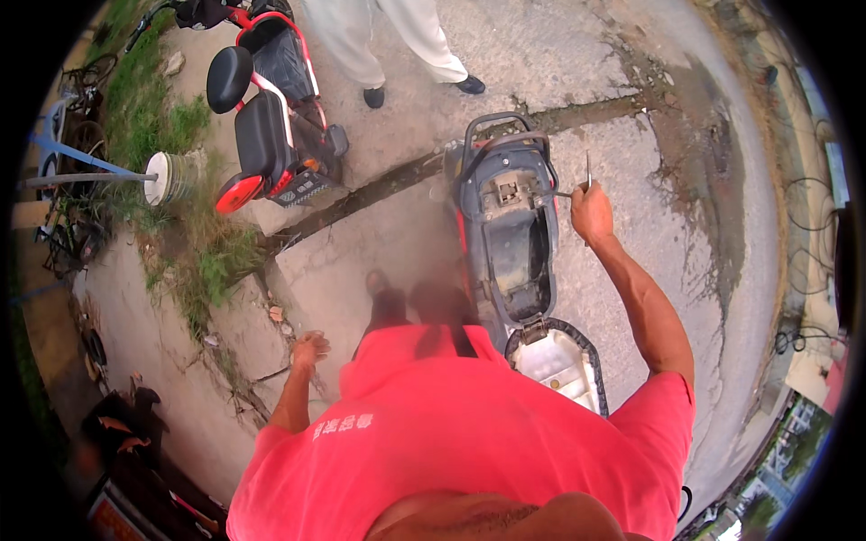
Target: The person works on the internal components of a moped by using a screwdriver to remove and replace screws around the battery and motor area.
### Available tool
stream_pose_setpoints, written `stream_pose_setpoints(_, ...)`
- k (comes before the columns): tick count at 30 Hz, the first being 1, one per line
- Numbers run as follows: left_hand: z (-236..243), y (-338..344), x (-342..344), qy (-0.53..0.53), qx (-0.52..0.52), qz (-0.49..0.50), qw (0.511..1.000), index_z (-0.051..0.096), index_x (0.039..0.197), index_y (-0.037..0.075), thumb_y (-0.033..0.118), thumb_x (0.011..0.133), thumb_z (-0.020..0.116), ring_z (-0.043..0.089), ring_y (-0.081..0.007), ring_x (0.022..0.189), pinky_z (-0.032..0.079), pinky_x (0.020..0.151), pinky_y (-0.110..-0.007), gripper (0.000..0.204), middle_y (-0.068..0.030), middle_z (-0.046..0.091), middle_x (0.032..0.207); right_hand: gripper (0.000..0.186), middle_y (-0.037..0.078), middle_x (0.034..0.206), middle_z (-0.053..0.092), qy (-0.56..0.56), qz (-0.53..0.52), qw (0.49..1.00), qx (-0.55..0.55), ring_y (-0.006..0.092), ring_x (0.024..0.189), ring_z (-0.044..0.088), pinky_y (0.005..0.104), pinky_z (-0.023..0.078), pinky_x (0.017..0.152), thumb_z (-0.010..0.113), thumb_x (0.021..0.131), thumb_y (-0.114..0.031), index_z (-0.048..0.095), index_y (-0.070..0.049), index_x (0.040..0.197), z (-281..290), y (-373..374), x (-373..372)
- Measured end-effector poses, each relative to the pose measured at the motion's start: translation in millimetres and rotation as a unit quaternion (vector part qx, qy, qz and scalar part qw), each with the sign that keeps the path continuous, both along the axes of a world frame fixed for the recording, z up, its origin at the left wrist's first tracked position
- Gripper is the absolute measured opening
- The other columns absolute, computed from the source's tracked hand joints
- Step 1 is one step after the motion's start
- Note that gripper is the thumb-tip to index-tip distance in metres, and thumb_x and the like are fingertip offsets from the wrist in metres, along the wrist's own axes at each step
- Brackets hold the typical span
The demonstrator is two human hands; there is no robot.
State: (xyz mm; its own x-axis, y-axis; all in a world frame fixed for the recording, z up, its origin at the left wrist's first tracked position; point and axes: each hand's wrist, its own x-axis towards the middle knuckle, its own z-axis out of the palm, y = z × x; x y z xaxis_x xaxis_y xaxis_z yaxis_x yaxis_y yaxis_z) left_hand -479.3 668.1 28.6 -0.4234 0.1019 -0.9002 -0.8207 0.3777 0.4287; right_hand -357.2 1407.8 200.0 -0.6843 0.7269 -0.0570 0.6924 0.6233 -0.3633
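Note:
Just right of my legs stands an electric scooter with a dark grey body (476, 194). Its seat (557, 361) is flipped open toward me, white underside up. The bare storage compartment (519, 257) under it shows dust. My right hand (592, 215) is closed round a thin metal T-handle wrench (589, 169) beside the scooter's far end. The wrench's shaft points left, to the rim near a square fitting (507, 191); whether its tip touches anything is too small to tell. My left hand (311, 347) hangs out at the left, fingers apart, holding nothing.
A red and black scooter (263, 135) stands at the upper left. Beyond, a person in light trousers (419, 41) stands facing this way. A white bucket (162, 178) with poles sits by the grass. A cracked gutter (388, 180) crosses the concrete.

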Motion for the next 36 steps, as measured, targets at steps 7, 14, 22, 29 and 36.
stream_pose_setpoints(7,3,25,10,-0.016,-0.084,-0.061,0.995,0.065,0.118,0.011,0.029,0.098,0.064,0.070,-0.0202,0.077,0.054,0.065,-0.033,0.027,-0.0070,0.073,0.095,0.023,0.017,0.092,0.071,-0.146,0.385,0.910,0.035,0.0410,0.085,0.069,0.0525,0.055,0.073,0.064,0.092,-0.017,0.056,-0.007,0.111,41,5,25)
stream_pose_setpoints(14,17,46,-13,0.026,-0.047,-0.067,0.996,0.064,0.116,0.011,0.031,0.099,0.065,0.069,-0.0188,0.079,0.053,0.068,-0.033,0.026,-0.0058,0.072,0.094,0.017,0.018,0.093,0.073,-0.084,0.241,0.964,0.077,0.0418,0.087,0.070,0.0528,0.055,0.075,0.056,0.097,-0.017,0.061,-0.010,0.112,49,24,27)
stream_pose_setpoints(22,26,64,-22,0.035,-0.020,-0.071,0.997,0.063,0.119,0.010,0.033,0.097,0.069,0.071,-0.0193,0.082,0.054,0.066,-0.033,0.032,-0.0067,0.073,0.097,0.017,0.020,0.100,0.072,-0.103,0.251,0.962,0.033,0.0455,0.089,0.069,0.0564,0.054,0.077,0.054,0.097,-0.017,0.059,-0.010,0.112,53,34,-9)
stream_pose_setpoints(29,15,29,5,0.023,-0.057,-0.056,0.997,0.062,0.116,0.014,0.031,0.100,0.064,0.066,-0.0168,0.074,0.052,0.064,-0.032,0.024,-0.0045,0.070,0.091,0.016,0.016,0.099,0.071,-0.222,0.476,0.847,0.082,0.0382,0.097,0.071,0.0504,0.053,0.081,0.053,0.096,-0.016,0.061,-0.012,0.110,71,51,-31)
stream_pose_setpoints(36,8,-1,-6,-0.107,0.119,-0.113,0.981,0.061,0.119,0.009,0.020,0.098,0.065,0.066,-0.0194,0.073,0.050,0.059,-0.031,0.024,-0.0081,0.070,0.092,0.024,0.010,0.098,0.067,-0.248,0.327,0.878,0.247,0.0288,0.098,0.065,0.0460,0.046,0.085,0.057,0.095,-0.024,0.063,-0.011,0.114,73,43,-20)
